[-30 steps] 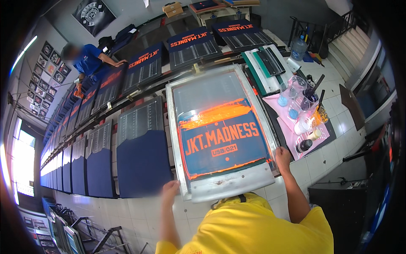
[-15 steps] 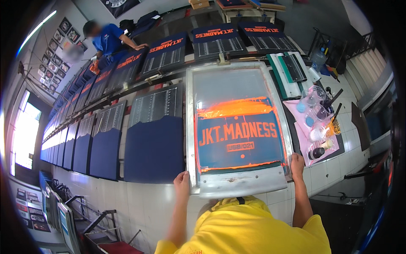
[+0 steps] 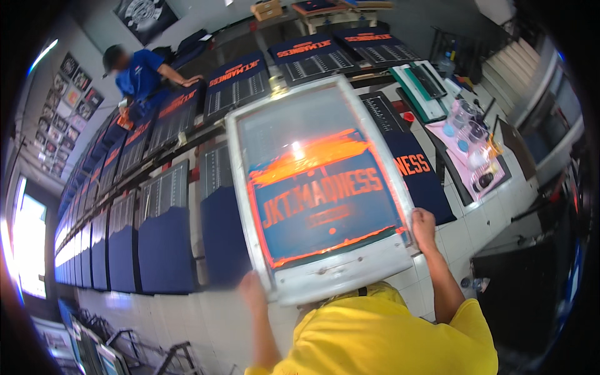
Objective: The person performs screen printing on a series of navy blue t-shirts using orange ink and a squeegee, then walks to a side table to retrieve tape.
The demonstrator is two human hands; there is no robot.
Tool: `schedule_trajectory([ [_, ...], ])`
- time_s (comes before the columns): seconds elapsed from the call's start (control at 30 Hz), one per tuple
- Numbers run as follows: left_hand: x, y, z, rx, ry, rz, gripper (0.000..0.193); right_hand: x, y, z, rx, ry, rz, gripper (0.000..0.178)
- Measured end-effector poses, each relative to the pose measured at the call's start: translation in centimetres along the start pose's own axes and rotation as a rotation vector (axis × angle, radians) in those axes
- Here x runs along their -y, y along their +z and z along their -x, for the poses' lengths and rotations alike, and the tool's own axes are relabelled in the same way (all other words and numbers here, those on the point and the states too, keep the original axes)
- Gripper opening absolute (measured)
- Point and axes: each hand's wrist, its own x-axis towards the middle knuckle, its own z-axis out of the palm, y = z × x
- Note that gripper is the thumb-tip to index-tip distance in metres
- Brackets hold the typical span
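Observation:
Both my hands hold a silk-screen frame by its lower side edges. It sits tilted, raised off the navy shirt fabric. My right hand is closed on the right edge near the bottom corner. On the left edge, my left hand is closed too, slightly blurred by motion. A thick band of orange ink crosses the mesh above the stencil of block lettering. To the frame's right, a navy shirt panel shows part of a fresh orange print. Partly under the frame's left edge lies an unprinted navy shirt panel.
Rows of boards with navy panels run off to the left. Across the table, a person in blue rests a hand on a board. On the right stand a green-and-white screen and a pink cloth with cups and bottles.
The frame has swung up and left off the panel, uncovering an orange print on its right. Both hands moved with it, and my view has shifted.

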Motion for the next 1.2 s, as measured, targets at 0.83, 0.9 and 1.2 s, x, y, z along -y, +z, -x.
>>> schedule_trajectory([
  [0.83,11.6,-17.4,-13.3,0.01,-0.006,0.028,0.034,8.9,18.1,14.6,-0.023,0.044,0.025,0.033],
  [0.9,11.1,-17.3,-13.5,0.017,-0.055,0.006,0.034,9.1,18.0,14.5,-0.027,0.034,0.028,0.033],
  [1.2,9.7,-17.0,-15.2,0.09,-0.103,0.021,0.035,9.6,19.5,12.8,-0.017,0.034,0.019,0.034],
])
